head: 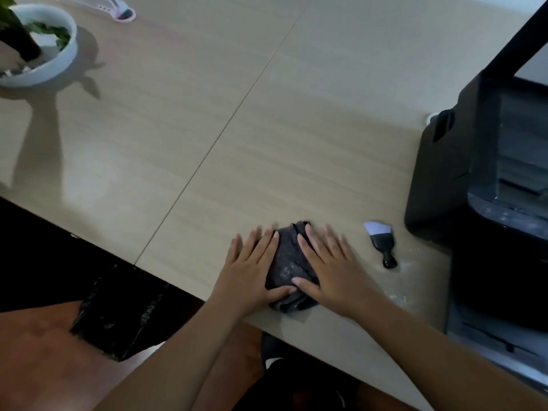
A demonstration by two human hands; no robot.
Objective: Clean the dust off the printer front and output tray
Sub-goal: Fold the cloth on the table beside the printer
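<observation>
Head view: left hand (252,271) and right hand (329,268) lie flat, side by side, on a dusty dark cloth (287,262) at the desk's (267,129) near edge, fingers (255,236) straight and released, gripping nothing. Right of them lies a small brush (382,244), then the black printer (439,179), its output tray (516,215) dust-speckled. Far left, a white bowl (60,65) holds a green plant (44,29), perhaps in pebbles

Left hand (252,274), mine: bare, short plain nails. Right hand (329,271), mine: bare, same short nails. Forearms (178,351): bare, unsleeved to the frame's edge. Lap: black garment (296,387), small white markings, kind unclear.
</observation>
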